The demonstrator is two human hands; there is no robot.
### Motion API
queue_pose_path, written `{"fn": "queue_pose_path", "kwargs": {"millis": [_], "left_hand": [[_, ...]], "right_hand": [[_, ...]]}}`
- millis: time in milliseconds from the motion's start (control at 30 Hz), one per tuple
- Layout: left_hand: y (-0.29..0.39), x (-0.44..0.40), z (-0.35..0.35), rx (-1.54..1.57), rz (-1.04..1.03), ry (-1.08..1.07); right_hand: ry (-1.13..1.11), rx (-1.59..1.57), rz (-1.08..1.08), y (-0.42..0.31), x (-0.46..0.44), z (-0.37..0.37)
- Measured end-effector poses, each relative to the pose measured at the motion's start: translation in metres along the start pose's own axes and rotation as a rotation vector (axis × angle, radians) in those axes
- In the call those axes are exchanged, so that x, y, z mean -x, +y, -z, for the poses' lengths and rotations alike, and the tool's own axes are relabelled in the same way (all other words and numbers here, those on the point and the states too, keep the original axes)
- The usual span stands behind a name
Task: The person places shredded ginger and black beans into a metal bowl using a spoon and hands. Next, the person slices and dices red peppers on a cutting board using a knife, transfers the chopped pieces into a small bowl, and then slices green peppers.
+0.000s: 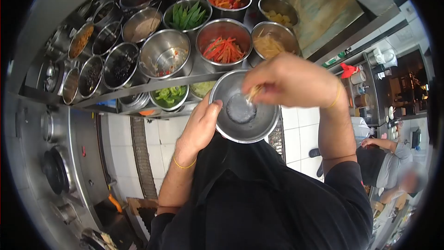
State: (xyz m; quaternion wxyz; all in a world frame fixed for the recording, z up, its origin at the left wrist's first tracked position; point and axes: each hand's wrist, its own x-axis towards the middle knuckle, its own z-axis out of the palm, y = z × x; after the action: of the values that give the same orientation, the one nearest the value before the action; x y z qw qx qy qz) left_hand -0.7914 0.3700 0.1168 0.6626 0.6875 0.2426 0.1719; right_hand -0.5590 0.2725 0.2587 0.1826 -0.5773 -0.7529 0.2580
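Note:
My left hand (198, 125) grips the rim of a round steel bowl (249, 132) and holds it in front of my chest. The inside of the bowl looks bare, with a shiny bottom. Over the bowl's right side, my right hand (293, 81) is closed on a few pale yellow strips (252, 93), partly hidden by the fingers and blurred. Just beyond that hand stands a steel container of similar pale strips (274, 44). To its left is a container of red pepper-like strips (224, 50).
Several steel containers crowd the shelf, among them green leafy pieces (188, 16), a dark ingredient (121, 65) and a mostly bare one (165, 55). Sliced green vegetables (170, 95) sit below the shelf edge. Another person (386, 164) is at the right. Pans (56, 169) stand at the left.

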Motion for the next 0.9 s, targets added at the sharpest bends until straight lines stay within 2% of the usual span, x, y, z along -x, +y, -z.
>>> {"fn": "queue_pose_path", "kwargs": {"millis": [33, 133, 267, 400, 533, 567, 667, 733, 800, 833, 900], "left_hand": [[-0.001, 0.003, 0.0, 0.01, -0.006, 0.013], [0.004, 0.019, 0.004, -0.052, 0.019, 0.095], [0.003, 0.044, 0.017, -0.109, 0.037, 0.234], [-0.002, 0.076, 0.042, -0.14, 0.009, 0.355], [-0.017, 0.113, 0.078, -0.064, 0.088, 0.555], [-0.019, 0.121, 0.088, -0.018, 0.067, 0.611], [-0.027, 0.142, 0.116, 0.023, 0.158, 0.762], [-0.028, 0.15, 0.132, -0.044, 0.172, 0.847], [-0.025, 0.156, 0.146, -0.101, 0.19, 0.924], [-0.03, 0.156, 0.152, -0.194, 0.084, 0.98], [-0.014, 0.162, 0.157, -0.084, 0.204, 0.981]], "right_hand": [[-0.106, 0.03, -0.094, -0.01, -0.003, -0.008], [-0.129, 0.186, -0.15, -0.006, -0.015, -0.035], [0.019, 0.184, -0.092, -0.019, -0.043, -0.04], [-0.047, 0.156, 0.358, -0.019, -0.059, -0.082], [-0.054, 0.278, 0.355, -0.059, -0.106, -0.08], [-0.014, 0.296, 0.397, -0.067, -0.12, -0.079], [0.297, 0.357, 0.509, -0.074, -0.182, -0.078], [0.346, 0.585, 0.433, -0.071, -0.225, -0.072], [0.161, 0.741, 0.199, -0.049, -0.261, -0.07], [0.118, 0.74, 0.13, -0.045, -0.274, -0.073], [0.071, 0.766, 0.028, -0.046, -0.286, -0.075]]}}
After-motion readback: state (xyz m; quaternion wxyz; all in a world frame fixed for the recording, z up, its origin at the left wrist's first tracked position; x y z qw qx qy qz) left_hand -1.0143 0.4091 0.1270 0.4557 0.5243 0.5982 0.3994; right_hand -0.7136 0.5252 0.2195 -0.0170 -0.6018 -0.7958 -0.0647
